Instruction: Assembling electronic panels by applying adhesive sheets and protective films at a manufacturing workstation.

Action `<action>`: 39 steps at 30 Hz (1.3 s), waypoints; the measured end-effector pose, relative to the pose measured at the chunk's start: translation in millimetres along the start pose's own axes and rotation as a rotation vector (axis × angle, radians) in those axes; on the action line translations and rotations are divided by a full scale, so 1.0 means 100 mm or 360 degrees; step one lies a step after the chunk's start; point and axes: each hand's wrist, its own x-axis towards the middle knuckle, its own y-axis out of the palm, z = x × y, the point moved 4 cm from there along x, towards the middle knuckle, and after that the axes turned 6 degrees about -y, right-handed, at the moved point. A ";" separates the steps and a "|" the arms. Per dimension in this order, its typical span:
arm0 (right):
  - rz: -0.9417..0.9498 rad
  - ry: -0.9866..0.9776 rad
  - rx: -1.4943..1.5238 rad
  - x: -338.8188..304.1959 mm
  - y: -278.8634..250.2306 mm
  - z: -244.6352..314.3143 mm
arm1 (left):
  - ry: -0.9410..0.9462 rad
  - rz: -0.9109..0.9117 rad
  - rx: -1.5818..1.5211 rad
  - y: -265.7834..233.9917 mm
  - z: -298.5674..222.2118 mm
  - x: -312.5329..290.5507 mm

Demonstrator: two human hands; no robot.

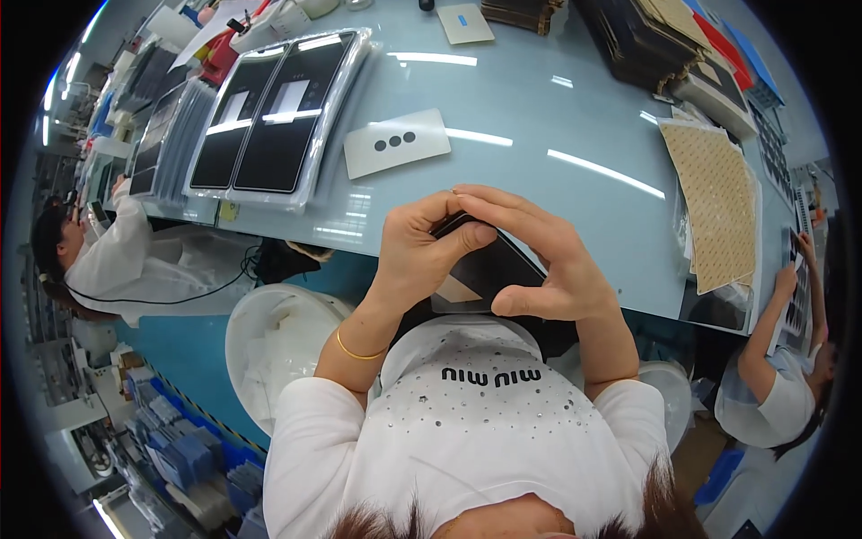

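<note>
A dark, glossy flat panel (489, 268) is tilted up between my hands at the table's near edge, close to my body. My left hand (420, 244) grips its upper left corner, with the thumb over the face and the fingers curled behind. My right hand (552, 256) wraps round the upper right edge; its fingertips meet those of the left hand at the top, and its thumb lies over the lower right side. My hands cover part of the panel. Beyond my left hand lies a white plate (397, 145) with three black dots.
Clear-wrapped black panels (278, 117) are stacked at the left, beside more stacked panels (166, 135). Brown patterned sheets (709, 202) lie at the right, below a dark stack (637, 40). A white bin (278, 350) stands below left. Co-workers sit at both sides.
</note>
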 end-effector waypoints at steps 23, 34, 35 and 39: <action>-0.0170 -0.0080 -0.0446 -0.03 0.01 0.12 | 0.0007 -0.0244 -0.0053 -0.16 -0.04 -0.04; -0.0386 -0.0122 -0.0376 -0.29 -0.03 0.12 | -0.0021 -0.0489 -0.0183 -0.32 0.03 0.00; -0.0393 -0.0116 -0.0375 -0.26 -0.05 0.14 | -0.0031 -0.0464 -0.0177 -0.33 0.04 0.00; -0.0311 0.0117 -0.0164 -0.09 -0.02 0.06 | -0.0029 -0.0410 -0.0143 -0.27 0.01 0.00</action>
